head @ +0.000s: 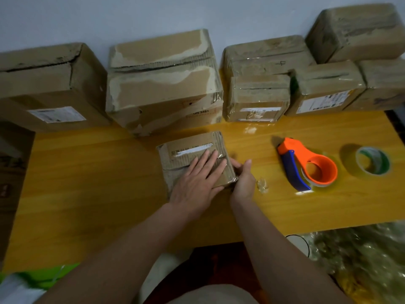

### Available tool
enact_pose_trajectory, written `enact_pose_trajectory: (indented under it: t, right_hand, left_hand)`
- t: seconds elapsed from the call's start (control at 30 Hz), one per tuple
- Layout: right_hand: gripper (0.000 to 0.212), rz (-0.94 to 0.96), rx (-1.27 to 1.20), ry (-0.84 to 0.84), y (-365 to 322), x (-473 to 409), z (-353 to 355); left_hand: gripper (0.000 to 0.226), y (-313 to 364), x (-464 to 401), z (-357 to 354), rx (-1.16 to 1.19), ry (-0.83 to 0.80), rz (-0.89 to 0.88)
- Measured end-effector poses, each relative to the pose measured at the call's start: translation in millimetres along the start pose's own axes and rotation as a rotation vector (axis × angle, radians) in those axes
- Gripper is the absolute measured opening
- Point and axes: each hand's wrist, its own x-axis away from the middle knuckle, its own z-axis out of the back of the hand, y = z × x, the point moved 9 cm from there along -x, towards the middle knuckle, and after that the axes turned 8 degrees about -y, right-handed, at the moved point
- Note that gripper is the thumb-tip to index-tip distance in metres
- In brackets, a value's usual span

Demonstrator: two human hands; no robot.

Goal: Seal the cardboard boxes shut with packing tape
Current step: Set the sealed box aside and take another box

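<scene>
The small box [192, 159] lay near the middle of the worktop [87, 183], and both hands were on it. The left hand [197, 183] pressed flat on the top, its fingers [210, 159] spread and open, over a strip of clear tape that crossed the lid. The right hand [243, 181] was at the right side of the box, and its fingers were curled against the side wall, where the tape end seemed to fold down; they gripped no tool. I judge that the step in hand was the smoothing of the tape on this box, so the sealing of this one was almost done. The next move probably calls for setting this box aside and taking an unsealed one, then reaching for the dispenser [306, 167], which lay to the right of the box, well apart from the hands. One spare roll [372, 161] lay flat further right, and one small crumpled piece of tape [262, 184] lay just beside the right hand. Along the wall I counted seven other boxes: two large ones at the left, of which the first large box [48, 84] showed an open seam, and five smaller ones at the right, one of them stacked on top. Most of the small ones looked shiny with tape already. One more carton was partly seen at the left edge, so I cannot tell its state.
</scene>
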Motion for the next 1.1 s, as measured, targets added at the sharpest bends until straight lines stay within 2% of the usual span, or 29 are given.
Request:
enact_pose_trajectory:
  t: [0.13, 0.27, 0.3, 0.4, 0.43, 0.53, 0.7, 0.8, 0.93, 1.0, 1.07, 1.1]
  right_hand:
    - [0.048, 0.008, 0.072, 0.089, 2, -6, 3]
    - [0.041, 0.244, 0.423, 0.183, -33, -6, 23]
    - [0.040, 0.309, 0.490, 0.166, -43, 3, 23]
    - [0.034, 0.411, 0.634, -0.149, -43, 31, -11]
    - [0.034, 0.417, 0.676, -0.207, -38, 37, -19]
    - [0.033, 0.396, 0.753, -0.144, -40, 34, -20]
    - [0.032, 0.322, 0.731, -0.122, -42, 34, -21]
    - [0.032, 0.321, 0.710, -0.114, -43, 40, -22]
    - [0.034, 0.293, 0.688, -0.118, -45, 41, -27]
    - [0.035, 0.278, 0.698, -0.116, -44, 38, -28]
    - [0.036, 0.291, 0.712, -0.126, -43, 39, -28]
    - [0.036, 0.306, 0.724, -0.135, -43, 39, -28]
  left_hand:
    - [0.063, -2, 1, 2, 0.032, -0.013, 0.025]
    - [0.064, -4, 3, 3, 0.051, -0.002, 0.047]
    - [0.066, -4, 3, 4, 0.047, 0.001, 0.049]
    - [0.068, -4, 2, 4, 0.028, 0.000, 0.070]
    - [0.068, -5, 2, 3, 0.026, -0.007, 0.085]
    - [0.069, -7, 1, 1, 0.021, -0.014, 0.107]
    - [0.064, -7, 11, 2, 0.031, 0.019, 0.074]
    - [0.057, -16, 39, -10, 0.025, 0.096, -0.008]
    - [0.042, -30, 93, -19, 0.163, 0.368, -0.145]
    - [0.045, -51, 103, -15, 0.443, 0.457, -0.015]
    - [0.052, -86, 101, -12, 0.780, 0.504, 0.329]
    - [0.055, -100, 95, -17, 0.967, 0.474, 0.486]
